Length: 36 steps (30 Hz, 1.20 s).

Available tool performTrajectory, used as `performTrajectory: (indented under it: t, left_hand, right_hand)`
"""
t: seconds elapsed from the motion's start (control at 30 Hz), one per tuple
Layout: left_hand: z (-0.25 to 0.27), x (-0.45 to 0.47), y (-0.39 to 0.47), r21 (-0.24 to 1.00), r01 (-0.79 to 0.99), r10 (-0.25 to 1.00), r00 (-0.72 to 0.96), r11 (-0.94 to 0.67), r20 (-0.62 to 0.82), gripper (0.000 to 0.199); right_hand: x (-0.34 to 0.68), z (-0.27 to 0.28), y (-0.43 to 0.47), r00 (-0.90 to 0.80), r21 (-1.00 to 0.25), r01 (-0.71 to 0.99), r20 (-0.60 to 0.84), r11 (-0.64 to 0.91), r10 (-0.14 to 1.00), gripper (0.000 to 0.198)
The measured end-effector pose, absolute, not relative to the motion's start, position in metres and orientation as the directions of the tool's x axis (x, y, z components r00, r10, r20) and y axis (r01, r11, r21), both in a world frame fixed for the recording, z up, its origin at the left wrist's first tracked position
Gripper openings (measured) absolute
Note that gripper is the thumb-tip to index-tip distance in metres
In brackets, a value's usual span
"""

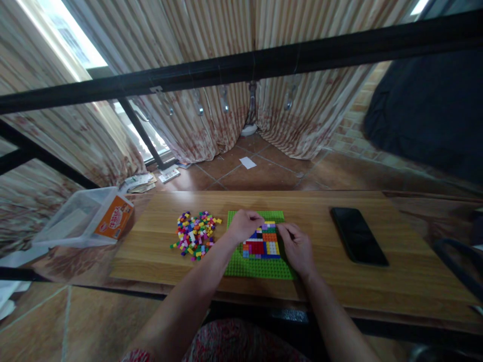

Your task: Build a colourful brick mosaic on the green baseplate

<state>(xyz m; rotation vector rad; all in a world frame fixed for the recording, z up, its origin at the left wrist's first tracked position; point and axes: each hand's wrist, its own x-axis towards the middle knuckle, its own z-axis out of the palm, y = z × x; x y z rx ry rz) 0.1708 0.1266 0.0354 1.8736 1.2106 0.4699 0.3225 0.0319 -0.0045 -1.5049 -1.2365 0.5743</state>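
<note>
A green studded baseplate [260, 270] lies on the wooden table, bearing a flat block of colourful toy bricks [258, 247] in red, blue, white, yellow and orange. My left hand [244, 226] reaches over the block's upper left part, fingertips pinched together near its far edge. Whatever those fingers hold is too small to make out. At the right side of the block is my right hand [298, 247], its fingers curled and thumb and forefinger close together by the upper right corner. Its fingertips partly hide what they touch. A pile of loose toy bricks [194, 234] lies left of the baseplate.
A black smartphone [358, 236] rests on the right of the table [317, 216]. Left of the table stands a clear plastic box [81, 216] with an orange label. A dark metal bar [226, 70] crosses beyond the table, before striped curtains [211, 45].
</note>
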Motion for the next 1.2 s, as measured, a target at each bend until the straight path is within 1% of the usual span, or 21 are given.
performTrajectory:
  t: [0.17,0.43,0.7,0.9,0.97,1.03,1.13,1.2]
  left_hand:
    - [0.032,0.168,0.128,0.821,0.553,0.862,0.477,-0.14,-0.173,0.029]
    - [0.028,0.17,0.131,0.862,0.507,0.869,0.438,-0.026,-0.231,0.027]
    - [0.028,0.171,0.131,0.837,0.536,0.873,0.453,-0.107,-0.179,0.025]
    - [0.03,0.172,0.126,0.815,0.566,0.889,0.428,-0.124,-0.163,0.024]
    - [0.029,0.172,0.123,0.832,0.539,0.896,0.424,-0.131,-0.133,0.023]
    - [0.028,0.171,0.119,0.872,0.468,0.915,0.399,-0.144,-0.063,0.023]
    - [0.029,0.161,0.111,0.928,0.34,0.965,0.254,-0.153,0.066,0.025]
    - [0.033,0.143,0.102,0.946,0.285,0.98,0.167,-0.155,0.111,0.025]
  right_hand:
    - [0.323,-0.007,0.032,0.351,-0.916,0.39,0.245,0.097,0.904,0.033]
    - [0.323,-0.007,0.032,0.354,-0.917,0.391,0.235,0.086,0.905,0.035]
    - [0.323,-0.007,0.033,0.356,-0.908,0.411,0.236,0.075,0.904,0.035]
    - [0.324,-0.009,0.033,0.351,-0.909,0.412,0.23,0.071,0.908,0.035]
    - [0.324,-0.01,0.033,0.35,-0.911,0.404,0.233,0.078,0.907,0.036]
    - [0.325,-0.011,0.032,0.353,-0.913,0.399,0.24,0.087,0.904,0.036]
    - [0.326,-0.013,0.032,0.364,-0.917,0.389,0.244,0.091,0.899,0.036]
    - [0.327,-0.014,0.032,0.372,-0.926,0.368,0.229,0.084,0.899,0.037]
